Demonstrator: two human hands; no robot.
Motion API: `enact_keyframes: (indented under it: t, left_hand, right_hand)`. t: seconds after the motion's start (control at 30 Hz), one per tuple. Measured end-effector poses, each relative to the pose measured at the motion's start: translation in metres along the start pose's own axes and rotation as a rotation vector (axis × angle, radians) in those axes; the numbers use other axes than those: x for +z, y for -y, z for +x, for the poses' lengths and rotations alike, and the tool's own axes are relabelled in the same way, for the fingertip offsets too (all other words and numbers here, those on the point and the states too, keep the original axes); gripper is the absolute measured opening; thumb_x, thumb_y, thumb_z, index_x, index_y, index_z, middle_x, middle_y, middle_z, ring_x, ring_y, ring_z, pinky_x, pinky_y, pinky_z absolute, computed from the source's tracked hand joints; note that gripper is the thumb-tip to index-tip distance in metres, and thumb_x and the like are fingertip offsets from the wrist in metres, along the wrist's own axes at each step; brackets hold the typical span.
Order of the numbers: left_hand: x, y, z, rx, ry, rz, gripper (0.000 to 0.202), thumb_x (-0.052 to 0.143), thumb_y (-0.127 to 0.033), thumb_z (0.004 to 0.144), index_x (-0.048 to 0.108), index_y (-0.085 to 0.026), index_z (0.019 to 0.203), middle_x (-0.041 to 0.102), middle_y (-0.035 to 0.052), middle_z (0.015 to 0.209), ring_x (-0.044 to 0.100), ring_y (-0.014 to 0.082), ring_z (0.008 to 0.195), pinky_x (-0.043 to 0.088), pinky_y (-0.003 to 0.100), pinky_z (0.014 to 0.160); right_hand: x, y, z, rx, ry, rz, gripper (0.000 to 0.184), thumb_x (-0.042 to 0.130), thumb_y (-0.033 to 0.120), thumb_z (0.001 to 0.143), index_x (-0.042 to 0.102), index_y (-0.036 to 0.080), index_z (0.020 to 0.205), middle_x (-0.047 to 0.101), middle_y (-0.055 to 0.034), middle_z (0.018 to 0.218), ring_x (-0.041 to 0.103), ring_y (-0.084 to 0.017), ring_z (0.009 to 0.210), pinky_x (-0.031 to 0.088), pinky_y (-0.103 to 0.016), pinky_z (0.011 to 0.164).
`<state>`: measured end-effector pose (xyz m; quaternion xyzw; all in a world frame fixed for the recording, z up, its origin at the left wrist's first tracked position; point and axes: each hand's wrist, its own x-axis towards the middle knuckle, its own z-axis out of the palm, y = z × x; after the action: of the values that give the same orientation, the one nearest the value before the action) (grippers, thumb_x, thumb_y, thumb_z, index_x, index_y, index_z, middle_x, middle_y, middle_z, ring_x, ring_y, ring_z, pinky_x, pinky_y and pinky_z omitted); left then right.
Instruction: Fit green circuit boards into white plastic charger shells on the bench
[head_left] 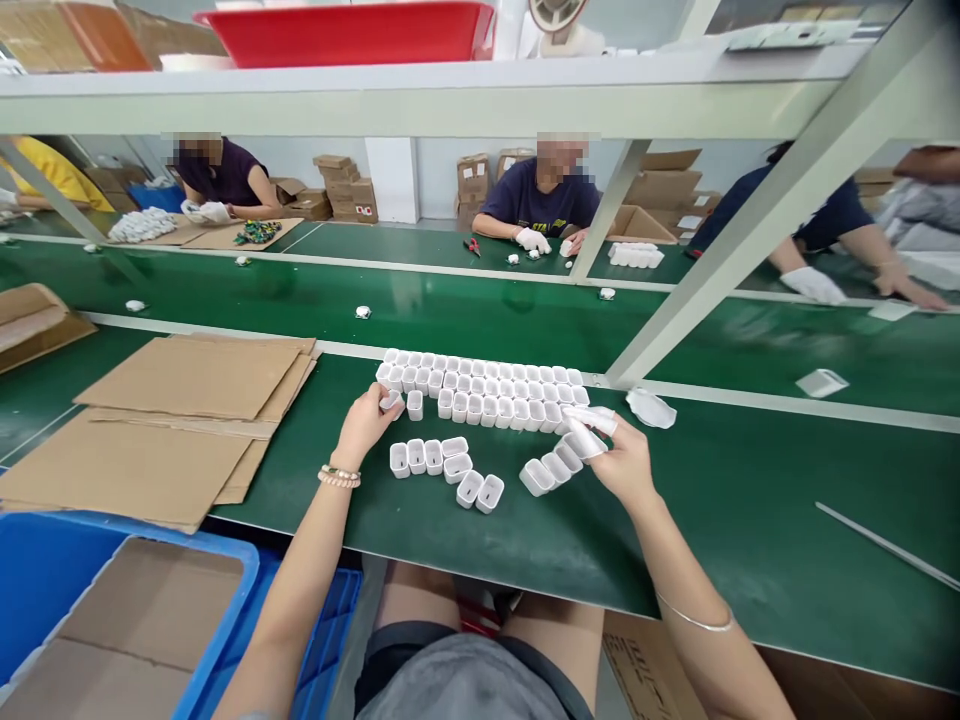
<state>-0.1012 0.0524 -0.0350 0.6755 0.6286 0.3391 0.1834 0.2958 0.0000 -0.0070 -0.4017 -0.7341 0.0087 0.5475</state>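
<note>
My left hand [363, 432], a beaded bracelet at its wrist, pinches a small white plastic case [391, 402] near the left end of a block of cases. Another white case [415, 405] stands alone just right of it. Several rows of open-topped white cases [480, 385] form that block. My right hand [621, 458], with white covers on some fingers, reaches over the block's right end, fingers stretched and apart. Below those fingertips a slanted line of white cases [551, 470] partly hides. Between my hands lie several loose cases [426, 457], some with a dark slot inside.
Flattened cardboard sheets [187, 380] lie left on the green table [735, 480]. A blue crate [247, 570] stands below. A slanted metal post [697, 270] rises behind my right hand, near a crumpled white piece [651, 408]. Beyond the green conveyor [450, 310], several people sit working.
</note>
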Motion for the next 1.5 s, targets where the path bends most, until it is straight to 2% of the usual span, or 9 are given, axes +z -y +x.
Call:
enact_keyframes:
  t: [0.2,0.4,0.6,0.77,0.9,1.03,1.27,1.37,1.5]
  left_hand:
    - [0.018,-0.005,0.002,-0.032,0.060,-0.179,0.040,0.046,-0.058,0.093,0.051,-0.020,0.106,0.069,0.0036,0.074,0.071,0.0211,0.066,0.057,0.035,0.069]
    - [0.021,-0.006,0.001,-0.038,0.134,-0.296,0.051,0.054,-0.063,0.088,0.055,-0.017,0.111,0.074,0.0096,0.088,0.075,0.0230,0.079,0.061,0.039,0.079]
    - [0.025,-0.009,0.001,-0.033,0.192,-0.308,0.055,0.054,-0.060,0.088,0.055,-0.015,0.120,0.074,0.0128,0.102,0.074,0.0226,0.088,0.061,0.040,0.084]
    - [-0.001,-0.016,-0.003,0.006,0.239,-0.196,0.055,0.057,-0.059,0.087,0.059,-0.017,0.122,0.068,0.0146,0.118,0.069,0.0230,0.092,0.058,0.040,0.083]
    - [-0.030,-0.027,-0.027,0.055,0.339,-0.104,0.071,0.076,-0.056,0.073,0.056,-0.026,0.135,0.058,0.0125,0.139,0.062,0.0302,0.115,0.055,0.043,0.092]
    - [-0.026,-0.048,-0.058,0.164,0.393,0.109,0.091,0.077,-0.061,0.071,0.039,-0.036,0.149,0.038,0.0100,0.157,0.038,0.0375,0.143,0.042,0.051,0.110]
    - [0.011,-0.064,-0.067,0.289,0.343,0.254,0.056,0.062,-0.054,0.087,0.055,-0.026,0.135,0.062,0.0116,0.133,0.058,0.0335,0.122,0.046,0.048,0.102]
    - [0.012,-0.058,-0.066,0.309,0.329,0.257,0.044,0.059,-0.051,0.090,0.060,-0.026,0.127,0.067,0.0093,0.125,0.061,0.0313,0.115,0.046,0.046,0.100]
    - [0.001,-0.045,-0.065,0.325,0.317,0.264,0.046,0.057,-0.053,0.091,0.059,-0.025,0.128,0.068,0.0092,0.121,0.062,0.0300,0.112,0.045,0.046,0.099]
  right_hand:
    - [-0.003,-0.003,-0.003,-0.109,-0.024,-0.129,0.022,0.065,0.014,0.088,0.073,0.024,0.106,0.076,-0.0067,0.098,0.072,-0.022,0.088,0.059,-0.036,0.074]
    - [-0.005,-0.006,-0.002,-0.222,0.005,-0.251,0.028,0.062,0.011,0.088,0.072,0.024,0.111,0.073,-0.0060,0.085,0.068,-0.022,0.078,0.054,-0.034,0.063]
    - [-0.004,-0.010,-0.004,-0.225,0.043,-0.275,0.032,0.060,0.011,0.087,0.071,0.023,0.115,0.072,-0.0076,0.087,0.068,-0.024,0.084,0.053,-0.036,0.066]
    - [-0.003,-0.015,-0.007,-0.246,0.089,-0.283,0.033,0.058,0.010,0.085,0.070,0.021,0.114,0.072,-0.0090,0.088,0.067,-0.024,0.081,0.053,-0.036,0.066]
    - [-0.001,-0.022,-0.009,-0.147,0.149,-0.313,0.029,0.055,0.014,0.085,0.073,0.020,0.107,0.073,-0.0101,0.091,0.068,-0.025,0.084,0.054,-0.039,0.071]
    - [0.000,-0.026,-0.011,-0.076,0.191,-0.308,0.031,0.054,0.015,0.086,0.075,0.022,0.107,0.074,-0.0104,0.093,0.068,-0.027,0.089,0.054,-0.041,0.074]
    - [0.001,-0.026,-0.013,-0.125,0.190,-0.314,0.033,0.054,0.013,0.083,0.073,0.020,0.108,0.073,-0.0110,0.094,0.067,-0.027,0.087,0.053,-0.041,0.073]
    - [0.000,-0.028,-0.012,-0.149,0.172,-0.335,0.034,0.053,0.011,0.081,0.073,0.018,0.107,0.073,-0.0104,0.092,0.066,-0.026,0.084,0.053,-0.039,0.071]
    - [-0.001,-0.029,-0.011,-0.150,0.157,-0.334,0.037,0.052,0.008,0.078,0.073,0.018,0.107,0.071,-0.0099,0.089,0.064,-0.026,0.082,0.052,-0.039,0.070]
